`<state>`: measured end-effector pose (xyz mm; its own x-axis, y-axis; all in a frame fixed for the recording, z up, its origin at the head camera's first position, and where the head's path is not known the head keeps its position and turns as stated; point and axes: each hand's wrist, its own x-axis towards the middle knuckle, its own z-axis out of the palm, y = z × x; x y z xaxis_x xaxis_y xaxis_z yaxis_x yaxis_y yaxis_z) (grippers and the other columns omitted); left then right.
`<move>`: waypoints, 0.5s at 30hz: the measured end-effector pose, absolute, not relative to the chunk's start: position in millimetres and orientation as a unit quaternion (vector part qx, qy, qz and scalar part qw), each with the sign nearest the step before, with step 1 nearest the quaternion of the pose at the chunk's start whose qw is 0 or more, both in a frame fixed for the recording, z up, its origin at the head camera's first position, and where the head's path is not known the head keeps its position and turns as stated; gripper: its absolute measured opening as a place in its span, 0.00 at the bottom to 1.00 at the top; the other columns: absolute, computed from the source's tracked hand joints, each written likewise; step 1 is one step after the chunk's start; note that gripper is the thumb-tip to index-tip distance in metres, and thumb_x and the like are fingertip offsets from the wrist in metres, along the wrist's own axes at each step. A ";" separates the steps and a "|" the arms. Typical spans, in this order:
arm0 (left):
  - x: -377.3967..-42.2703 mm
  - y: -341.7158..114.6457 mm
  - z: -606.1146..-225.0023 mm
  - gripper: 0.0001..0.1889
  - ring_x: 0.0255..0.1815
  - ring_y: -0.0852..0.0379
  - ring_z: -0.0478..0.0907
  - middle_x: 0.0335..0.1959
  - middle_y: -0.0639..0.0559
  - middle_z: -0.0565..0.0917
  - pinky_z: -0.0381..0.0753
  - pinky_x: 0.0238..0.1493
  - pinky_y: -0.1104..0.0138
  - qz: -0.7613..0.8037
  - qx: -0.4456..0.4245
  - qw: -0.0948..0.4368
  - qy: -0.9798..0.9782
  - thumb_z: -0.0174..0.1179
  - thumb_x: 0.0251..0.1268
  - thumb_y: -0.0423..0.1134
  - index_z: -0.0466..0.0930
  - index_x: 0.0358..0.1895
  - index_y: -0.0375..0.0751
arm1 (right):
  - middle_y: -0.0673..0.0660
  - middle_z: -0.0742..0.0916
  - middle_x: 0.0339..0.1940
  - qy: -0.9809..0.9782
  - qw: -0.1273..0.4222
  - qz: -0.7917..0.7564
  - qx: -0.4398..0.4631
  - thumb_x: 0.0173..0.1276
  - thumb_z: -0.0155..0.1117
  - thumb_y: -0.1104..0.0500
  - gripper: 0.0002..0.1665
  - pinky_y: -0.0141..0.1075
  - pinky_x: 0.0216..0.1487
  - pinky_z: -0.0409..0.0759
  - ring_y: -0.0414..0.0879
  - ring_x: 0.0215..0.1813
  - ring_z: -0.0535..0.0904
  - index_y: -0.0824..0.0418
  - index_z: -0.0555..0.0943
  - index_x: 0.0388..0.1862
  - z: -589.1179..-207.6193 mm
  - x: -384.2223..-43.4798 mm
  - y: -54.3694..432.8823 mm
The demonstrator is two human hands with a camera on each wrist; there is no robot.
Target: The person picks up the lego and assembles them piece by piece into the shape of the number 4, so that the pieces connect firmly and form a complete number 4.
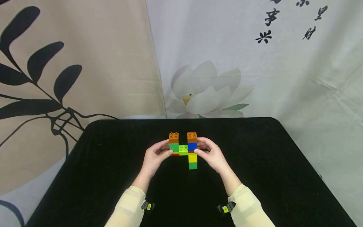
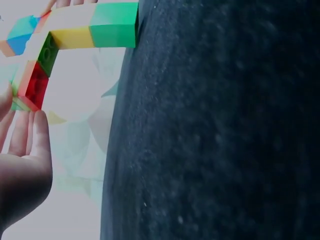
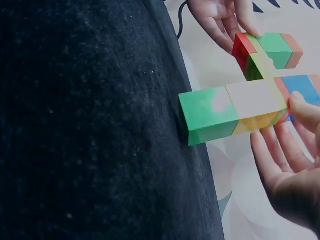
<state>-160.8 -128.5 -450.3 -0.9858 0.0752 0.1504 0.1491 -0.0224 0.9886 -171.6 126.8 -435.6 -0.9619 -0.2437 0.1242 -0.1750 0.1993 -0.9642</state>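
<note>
A structure of stacked toy building bricks (image 1: 183, 150) is held between my two hands over the black table. Its left column has an orange brick (image 1: 174, 137) on a green one, with lime and red below. The taller right column runs from orange through blue (image 1: 192, 147), red and lime to yellow, with a green brick (image 1: 193, 165) lowest. A lime bridge joins them. My left hand (image 1: 153, 157) pinches the left column near its base, thumb in front. At the right column my right hand (image 1: 212, 156) grips around the blue and red bricks, thumb in front.
The black-covered table (image 1: 113, 176) spreads out beneath both arms. Behind its far edge hangs a pale cloth backdrop (image 1: 122, 63) printed with dark leaves, a lotus and characters. Each sleeve carries a small dark wrist device (image 1: 227, 208).
</note>
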 end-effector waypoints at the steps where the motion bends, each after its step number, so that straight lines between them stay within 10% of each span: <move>1: -161.0 -127.7 -449.6 0.22 0.51 0.53 0.81 0.52 0.38 0.82 0.81 0.54 0.66 -0.710 -0.078 0.024 -0.699 0.65 0.62 0.27 0.78 0.60 0.34 | 0.61 0.84 0.54 0.776 0.027 -0.616 -0.134 0.69 0.67 0.62 0.25 0.45 0.58 0.79 0.54 0.53 0.80 0.62 0.75 0.63 -435.9 -171.7 127.5; 15: -162.4 -109.4 -443.5 0.21 0.50 0.51 0.79 0.54 0.45 0.83 0.81 0.53 0.67 -0.729 -0.020 0.020 -0.683 0.67 0.64 0.32 0.80 0.61 0.41 | 0.65 0.80 0.56 0.757 0.044 -0.646 -0.086 0.70 0.66 0.60 0.30 0.39 0.50 0.84 0.55 0.51 0.80 0.64 0.70 0.69 -438.2 -169.2 132.3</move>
